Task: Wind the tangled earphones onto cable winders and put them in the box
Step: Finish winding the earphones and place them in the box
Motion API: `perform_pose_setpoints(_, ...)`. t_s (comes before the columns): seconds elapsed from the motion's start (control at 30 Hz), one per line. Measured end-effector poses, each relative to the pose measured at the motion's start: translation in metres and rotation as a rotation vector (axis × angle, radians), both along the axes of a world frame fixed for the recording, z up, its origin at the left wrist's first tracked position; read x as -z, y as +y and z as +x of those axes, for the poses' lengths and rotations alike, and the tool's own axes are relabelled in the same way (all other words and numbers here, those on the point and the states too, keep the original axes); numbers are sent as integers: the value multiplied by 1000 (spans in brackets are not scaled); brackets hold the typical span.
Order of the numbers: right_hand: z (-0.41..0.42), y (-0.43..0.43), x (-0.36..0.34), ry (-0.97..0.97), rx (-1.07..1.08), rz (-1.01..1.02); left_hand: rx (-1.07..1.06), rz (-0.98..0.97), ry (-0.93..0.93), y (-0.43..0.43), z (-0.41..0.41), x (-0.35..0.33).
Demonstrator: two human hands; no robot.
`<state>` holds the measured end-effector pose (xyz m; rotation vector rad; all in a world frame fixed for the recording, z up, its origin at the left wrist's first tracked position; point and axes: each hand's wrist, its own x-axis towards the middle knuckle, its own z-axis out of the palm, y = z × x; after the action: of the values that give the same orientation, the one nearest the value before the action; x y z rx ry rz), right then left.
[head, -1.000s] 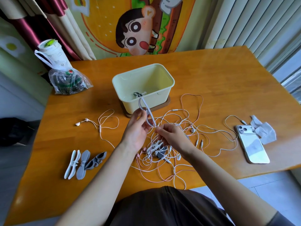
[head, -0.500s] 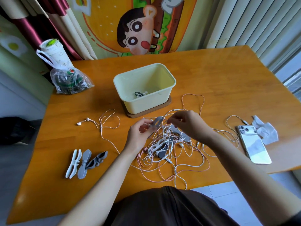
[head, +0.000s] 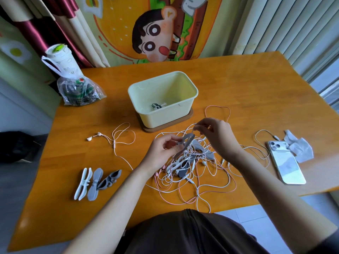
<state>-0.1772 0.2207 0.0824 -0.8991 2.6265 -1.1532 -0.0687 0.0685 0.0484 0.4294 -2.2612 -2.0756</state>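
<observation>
Left grip (head: 163,151) clamped on grey winder (head: 186,141); right grip (head: 217,136) has risen from tangle (head: 198,173) pinching white cable (head: 189,126), winding likely starting.

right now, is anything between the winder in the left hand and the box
Nothing solid between the winder and the open box. But the right hand pinches a cable at the winder that seems to run into the tangle, so it isn't free.
</observation>
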Motion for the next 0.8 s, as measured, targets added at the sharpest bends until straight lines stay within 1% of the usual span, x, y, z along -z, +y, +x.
perform_pose_setpoints(0.1,0,0,1,-21,-7,-2,51,42,2,2,0,-3)
perform_pose_setpoints(0.17,1,-1,0,-67,-6,-19,52,138,25,5,0,-8)
perform_pose_setpoints(0.4,18,-3,12,-349,-22,-173,-139,428,161,6,-6,-17)
perform_pose_setpoints(0.53,27,-10,15,-438,-21,-233,-161,594,157,8,-6,-17)
perform_pose_setpoints(0.67,33,-15,20,-502,-18,-208,-211,735,156,9,-10,-17)
perform_pose_setpoints(0.73,35,-17,20,-529,-22,-204,-251,777,168,7,-12,-17)
perform_pose_setpoints(0.8,37,-17,19,-536,-33,-192,-294,780,174,6,-14,-17)
